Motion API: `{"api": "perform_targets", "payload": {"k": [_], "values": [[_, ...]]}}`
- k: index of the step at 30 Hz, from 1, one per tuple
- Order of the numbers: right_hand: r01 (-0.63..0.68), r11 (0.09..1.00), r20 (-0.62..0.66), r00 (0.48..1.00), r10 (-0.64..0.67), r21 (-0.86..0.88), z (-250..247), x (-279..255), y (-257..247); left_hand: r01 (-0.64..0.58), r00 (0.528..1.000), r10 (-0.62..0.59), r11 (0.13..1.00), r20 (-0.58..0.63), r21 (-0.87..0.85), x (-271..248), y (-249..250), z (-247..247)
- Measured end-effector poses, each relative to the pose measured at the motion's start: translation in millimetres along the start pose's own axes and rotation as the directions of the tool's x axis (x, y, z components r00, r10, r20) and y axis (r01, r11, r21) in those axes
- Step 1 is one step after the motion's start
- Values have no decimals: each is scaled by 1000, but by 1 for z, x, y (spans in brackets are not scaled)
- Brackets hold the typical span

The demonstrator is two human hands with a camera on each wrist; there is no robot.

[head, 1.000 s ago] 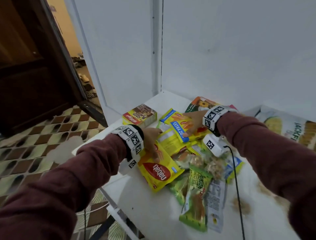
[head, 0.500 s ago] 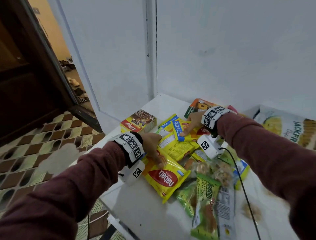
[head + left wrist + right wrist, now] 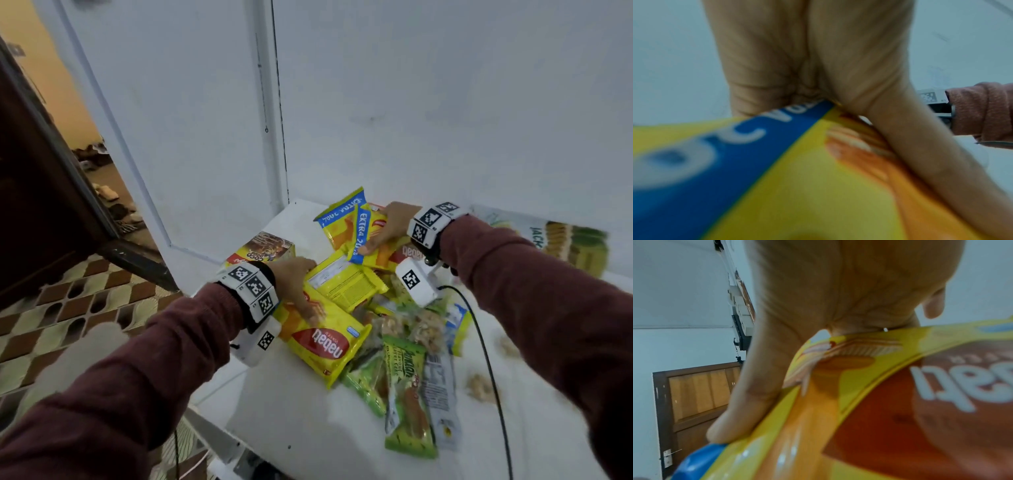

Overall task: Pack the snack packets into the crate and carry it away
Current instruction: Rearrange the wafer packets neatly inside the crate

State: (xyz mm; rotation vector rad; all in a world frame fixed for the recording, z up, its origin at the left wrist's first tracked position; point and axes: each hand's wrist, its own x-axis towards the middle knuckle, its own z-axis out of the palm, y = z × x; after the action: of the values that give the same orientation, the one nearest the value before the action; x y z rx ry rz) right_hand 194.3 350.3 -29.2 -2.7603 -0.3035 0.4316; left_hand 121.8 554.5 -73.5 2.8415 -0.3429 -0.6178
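The left hand (image 3: 296, 284) grips the near yellow foil wafer packet (image 3: 322, 342) on the white worktop (image 3: 291, 421). Beyond that packet, the right hand (image 3: 387, 229) pinches a blue-banded yellow packet (image 3: 346, 219), lifted off the heap. No crate shows. Judged best: gather flat, thumbs on top, squeezing lightly so the wafers don't crack.

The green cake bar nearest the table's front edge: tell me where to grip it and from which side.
Pinch the green cake bar at its near end, coming from above at the front edge. It lies flat and long, that end overhangs no other packet, while its far end is tucked under the nut bags.
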Motion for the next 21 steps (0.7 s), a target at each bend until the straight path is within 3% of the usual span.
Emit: {"api": "perform_targets", "payload": {"k": [4, 9, 16, 18, 21], "values": [[-32, 999, -194, 980, 32, 7, -17, -30, 11, -68, 996, 68, 998, -55, 7, -12, 8, -19], [-106, 994, -453, 886, 97, 6, -50, -95, 20, -208, 964, 212, 977, -160, 42, -33, 37, -63], [-203, 975, -692, 692, 206, 87, -103, -232, 64, -440, 830, 416, 898, -372, 22, -57, 139, -103], [-261, 959, -720, 644, 258, 110, -113, -283, 92, -508, 774, 470, 861, -424, 26, -61, 189, -98], [-396, 912, -732, 589, 343, 108, -116, -346, 130, -594, 728, 523, 804, -443, -29, -75, 254, -80]]}}
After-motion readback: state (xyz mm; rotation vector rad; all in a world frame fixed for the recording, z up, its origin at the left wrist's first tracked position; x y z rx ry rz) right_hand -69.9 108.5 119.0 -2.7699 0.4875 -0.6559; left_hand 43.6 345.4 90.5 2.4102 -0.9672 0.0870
